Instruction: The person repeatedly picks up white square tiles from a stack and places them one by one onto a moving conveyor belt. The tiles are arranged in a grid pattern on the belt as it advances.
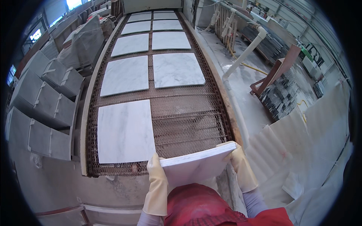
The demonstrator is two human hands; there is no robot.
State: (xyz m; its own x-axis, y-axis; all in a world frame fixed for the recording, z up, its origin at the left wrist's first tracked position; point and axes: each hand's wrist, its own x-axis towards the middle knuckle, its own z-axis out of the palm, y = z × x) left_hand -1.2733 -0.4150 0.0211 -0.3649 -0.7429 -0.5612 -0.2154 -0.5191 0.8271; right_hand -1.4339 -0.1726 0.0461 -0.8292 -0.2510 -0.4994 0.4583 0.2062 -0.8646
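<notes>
In cream rubber gloves, my left hand (157,180) and my right hand (241,165) grip opposite ends of white marble tiles (196,165). A seam along the top edge suggests at least two tiles held together. They are tilted, close against my red apron (200,203), at the near end of a mesh conveyor (184,128). Just beyond my left glove, one grey-veined marble tile (125,132) lies flat on the mesh. The fingers behind the held tiles are mostly hidden.
Two columns of similar tiles (179,70) run up the belt to a machine housing (152,5). Wrapped slab stacks (45,101) stand left. A white pipe (245,52) flanks the right side, with a rack of dark stone strips (281,94) and foam sheeting (301,154) beyond.
</notes>
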